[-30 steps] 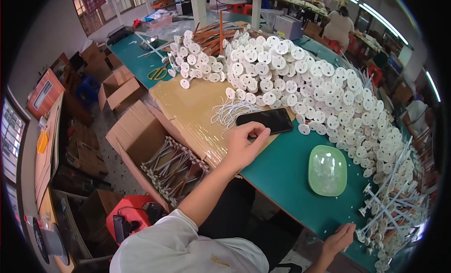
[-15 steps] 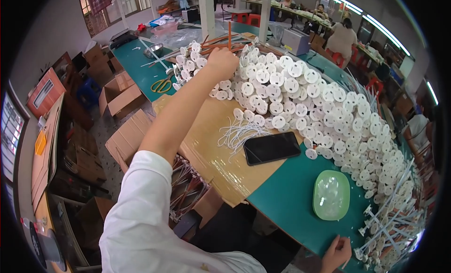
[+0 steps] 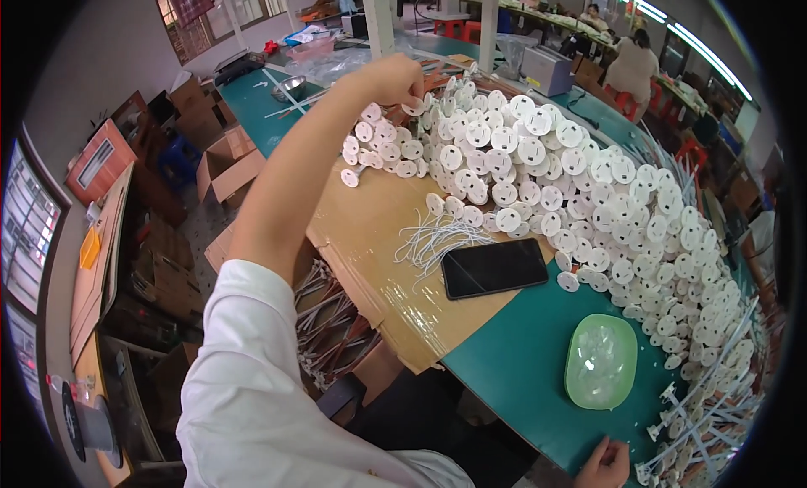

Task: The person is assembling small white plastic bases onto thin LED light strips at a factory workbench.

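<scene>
My left hand (image 3: 402, 83) reaches across to the far part of a long heap of white round discs (image 3: 504, 139). Its fingers are bent down and closed around a white disc (image 3: 412, 109) at the heap's edge; the rest of that piece is hidden. At the near table edge, my right hand (image 3: 607, 464) is curled, beside the strips at the lower right. Whatever its fingers hold, if anything, cannot be made out. Between the heap and me lie a black phone (image 3: 494, 268) and a bundle of thin white cords (image 3: 433, 244), both on brown cardboard (image 3: 378, 274).
A green dish (image 3: 575, 379) with clear contents stands on the green table (image 3: 504, 362). Strips with white ends (image 3: 702, 429) crowd the right side. A box of strips (image 3: 328, 320) sits below the table edge. A metal bowl (image 3: 290, 88) and seated people are farther back.
My left hand has risen slightly, its forearm now steeper and covering the scissors' place. A loose disc piece now shows on the cardboard beside the forearm. The view has shifted a little.
</scene>
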